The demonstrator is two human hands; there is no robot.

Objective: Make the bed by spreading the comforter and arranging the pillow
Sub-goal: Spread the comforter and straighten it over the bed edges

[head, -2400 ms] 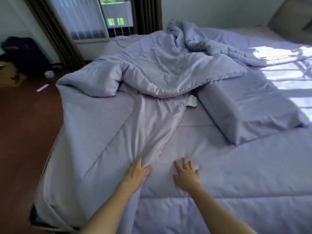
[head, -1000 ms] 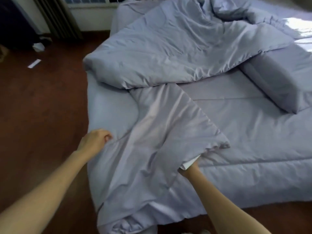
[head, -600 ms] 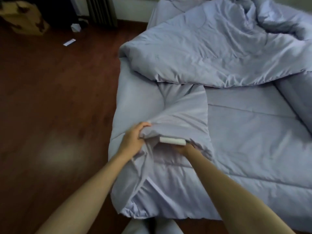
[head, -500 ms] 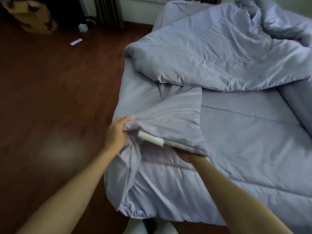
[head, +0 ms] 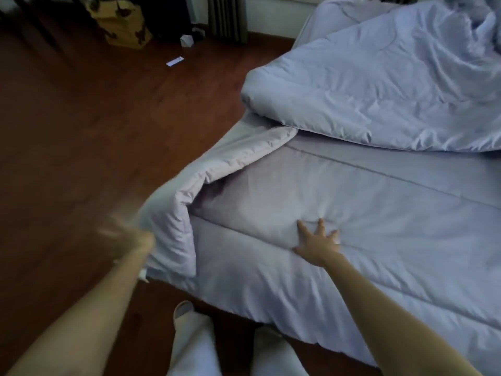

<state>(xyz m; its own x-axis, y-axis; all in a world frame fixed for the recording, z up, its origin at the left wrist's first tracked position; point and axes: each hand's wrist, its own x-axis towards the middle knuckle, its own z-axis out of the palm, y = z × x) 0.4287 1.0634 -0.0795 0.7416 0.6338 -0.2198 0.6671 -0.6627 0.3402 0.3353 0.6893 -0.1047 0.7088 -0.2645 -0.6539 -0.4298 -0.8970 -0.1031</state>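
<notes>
A lavender comforter [head: 379,85] lies bunched in a thick fold across the far half of the bed [head: 393,213]. Its near corner [head: 173,229] is pulled out past the bed's left edge, over the floor. My left hand [head: 130,237], blurred by motion, is shut on that corner. My right hand [head: 317,242] rests flat with fingers spread on the smooth quilted cover near the bed's front edge. No pillow is in view.
Dark wooden floor [head: 95,131] fills the left side. A yellow bag [head: 122,23], a small white box [head: 187,40] and a white paper strip [head: 174,61] lie near the far wall. My legs in light trousers [head: 195,346] stand at the bed's front edge.
My left hand has pulled the comforter corner leftward off the bed's edge. My right hand let go of the fold and now presses flat on the cover.
</notes>
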